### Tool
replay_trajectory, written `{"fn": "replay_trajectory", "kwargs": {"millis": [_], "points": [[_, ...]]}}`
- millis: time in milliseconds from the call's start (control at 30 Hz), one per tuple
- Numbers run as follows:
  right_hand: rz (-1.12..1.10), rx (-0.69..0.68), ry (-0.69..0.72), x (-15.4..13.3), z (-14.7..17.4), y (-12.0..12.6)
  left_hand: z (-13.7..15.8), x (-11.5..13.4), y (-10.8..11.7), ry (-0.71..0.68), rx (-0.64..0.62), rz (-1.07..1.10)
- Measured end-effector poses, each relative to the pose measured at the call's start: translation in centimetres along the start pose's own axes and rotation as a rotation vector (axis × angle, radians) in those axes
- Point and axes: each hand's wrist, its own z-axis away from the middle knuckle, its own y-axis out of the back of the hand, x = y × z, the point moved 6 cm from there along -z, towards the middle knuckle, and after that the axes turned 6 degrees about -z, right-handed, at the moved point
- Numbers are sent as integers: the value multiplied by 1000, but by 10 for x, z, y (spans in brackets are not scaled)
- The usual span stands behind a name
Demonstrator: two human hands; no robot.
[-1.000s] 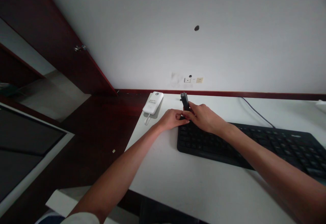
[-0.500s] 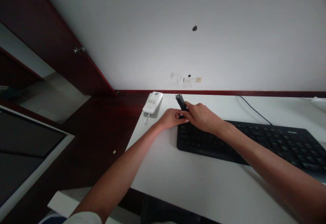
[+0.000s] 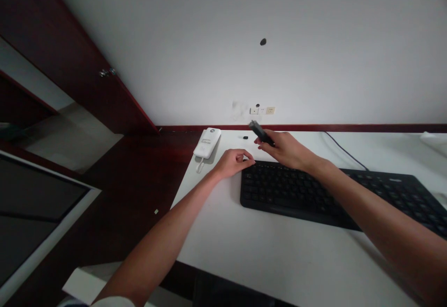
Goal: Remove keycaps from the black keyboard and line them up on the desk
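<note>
A black keyboard [image 3: 279,190] lies on the white desk. At its far left corner is my left hand [image 3: 232,162], with thumb and index finger closed together on the edge. The other fingers of that hand are curled and partly hidden. Above the keyboard's far edge, my right hand [image 3: 288,148] grips a slim black tool [image 3: 260,132] with small prongs at its tip. That tip points up and left, away from the keys. A tiny black piece [image 3: 245,138] rests on the desk beyond my left hand.
On the desk's far left corner lies a white power bank [image 3: 207,143] with a short cable loop. The keyboard's cord [image 3: 345,151] runs to the back edge. Wall sockets [image 3: 262,111] sit behind the desk, and a dark red door [image 3: 80,60] stands at the left.
My right hand has lifted the black tool off the keyboard's corner and moved right, apart from my left hand. The tiny black piece behind now shows. The left hand has barely moved.
</note>
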Motion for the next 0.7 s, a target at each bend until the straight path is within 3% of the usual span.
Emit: {"fn": "replay_trajectory", "kwargs": {"millis": [133,233,567,700], "points": [[5,34,70,1,0,-2,-3,-5,4,44,46,55],[-9,-18,116,4,1,-12,-5,-8,5,59,60,88],[-75,-112,119,16,2,-26,-6,-14,4,12,84,62],[-35,-46,93,36,-4,-21,-4,-11,8,28,137,87]]}}
